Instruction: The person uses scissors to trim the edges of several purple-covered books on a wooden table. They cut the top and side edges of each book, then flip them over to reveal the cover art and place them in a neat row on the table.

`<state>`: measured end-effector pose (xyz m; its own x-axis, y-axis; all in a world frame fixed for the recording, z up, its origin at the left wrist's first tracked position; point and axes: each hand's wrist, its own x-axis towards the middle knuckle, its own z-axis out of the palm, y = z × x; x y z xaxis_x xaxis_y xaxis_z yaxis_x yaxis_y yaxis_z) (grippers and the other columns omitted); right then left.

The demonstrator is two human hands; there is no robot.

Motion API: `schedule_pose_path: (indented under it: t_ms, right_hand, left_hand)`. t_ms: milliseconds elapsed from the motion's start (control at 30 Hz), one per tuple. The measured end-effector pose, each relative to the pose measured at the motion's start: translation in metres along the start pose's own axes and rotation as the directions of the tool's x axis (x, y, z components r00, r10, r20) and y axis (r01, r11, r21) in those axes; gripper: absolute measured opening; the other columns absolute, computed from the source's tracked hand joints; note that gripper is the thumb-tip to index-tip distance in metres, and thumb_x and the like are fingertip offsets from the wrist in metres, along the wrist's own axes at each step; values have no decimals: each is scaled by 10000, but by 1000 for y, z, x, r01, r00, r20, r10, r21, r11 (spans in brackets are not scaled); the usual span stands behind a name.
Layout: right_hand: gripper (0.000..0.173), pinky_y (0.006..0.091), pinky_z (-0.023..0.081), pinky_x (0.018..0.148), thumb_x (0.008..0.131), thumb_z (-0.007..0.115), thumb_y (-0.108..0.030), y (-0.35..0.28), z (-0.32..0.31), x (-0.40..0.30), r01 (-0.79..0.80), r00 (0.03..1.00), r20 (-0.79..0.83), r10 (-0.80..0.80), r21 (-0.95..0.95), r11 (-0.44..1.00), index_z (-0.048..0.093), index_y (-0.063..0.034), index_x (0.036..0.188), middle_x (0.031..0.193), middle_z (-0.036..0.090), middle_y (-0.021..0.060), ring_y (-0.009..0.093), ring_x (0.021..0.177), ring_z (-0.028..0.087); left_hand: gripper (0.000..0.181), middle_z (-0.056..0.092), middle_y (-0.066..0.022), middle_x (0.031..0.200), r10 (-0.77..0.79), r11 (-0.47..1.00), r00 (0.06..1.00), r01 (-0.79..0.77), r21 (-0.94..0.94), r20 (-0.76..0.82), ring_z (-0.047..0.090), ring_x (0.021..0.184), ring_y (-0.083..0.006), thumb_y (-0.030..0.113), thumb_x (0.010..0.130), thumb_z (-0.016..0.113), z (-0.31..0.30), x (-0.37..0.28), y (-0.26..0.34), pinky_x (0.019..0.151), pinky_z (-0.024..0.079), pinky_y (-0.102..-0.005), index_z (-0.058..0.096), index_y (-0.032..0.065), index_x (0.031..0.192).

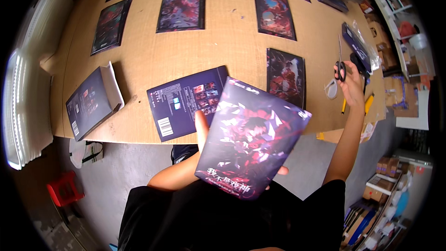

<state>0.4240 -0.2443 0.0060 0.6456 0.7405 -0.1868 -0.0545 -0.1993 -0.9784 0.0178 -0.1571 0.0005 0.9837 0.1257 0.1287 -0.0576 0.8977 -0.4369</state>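
Observation:
My left hand (201,129) grips a flat dark pack (256,136) from behind, thumb at its left edge and fingertips showing past its right side. Its face bears a red and violet illustration and writing. Out to the right, my right hand (352,87) has its fingers around the black handles of a pair of scissors (340,71), blades pointing away from me. Partly under the held pack in view lies a purple printed sleeve or box (174,111) with a barcode. To its left, a dark box (92,103) lies with its white-lined end flap raised.
Illustrated packs (182,8) lie in spaced columns on the wooden table (216,48). Near my right hand are a dark box (356,47), clear film (373,59) and a yellow-handled tool (369,104). White sheets or trays (38,76) stack at left; a red stool (65,188) stands below.

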Motion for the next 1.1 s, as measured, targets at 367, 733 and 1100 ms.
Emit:
schedule_pose_path:
  t_ms: [367,733,1100]
  right_hand:
    - [562,244,372,760,815,652,-371,-28,98,-61,357,869,406,-283,-119,926,450,-21,1205,833,487,11,109,822,496]
    - [507,216,378,616,630,779,-156,-42,160,-91,441,756,639,-141,-338,832,562,-20,1068,791,561,17,75,677,487]
    - [472,231,431,510,561,850,-218,-66,193,-119,588,547,826,-139,-261,765,584,-7,890,717,583,47,105,560,507]
  left_hand:
    - [1220,189,-279,1400,219,846,952,-295,443,214,274,1233,-496,736,540,662,41,-18,44,979,291,-625,107,107,1426]
    - [1184,255,-278,1354,158,886,969,-224,406,190,342,1202,-431,583,574,765,23,-22,57,975,295,-631,121,32,1400]
    - [1168,319,-297,1324,-70,778,992,-11,628,105,391,1165,-451,579,562,771,14,-53,75,958,309,-626,174,24,1398]
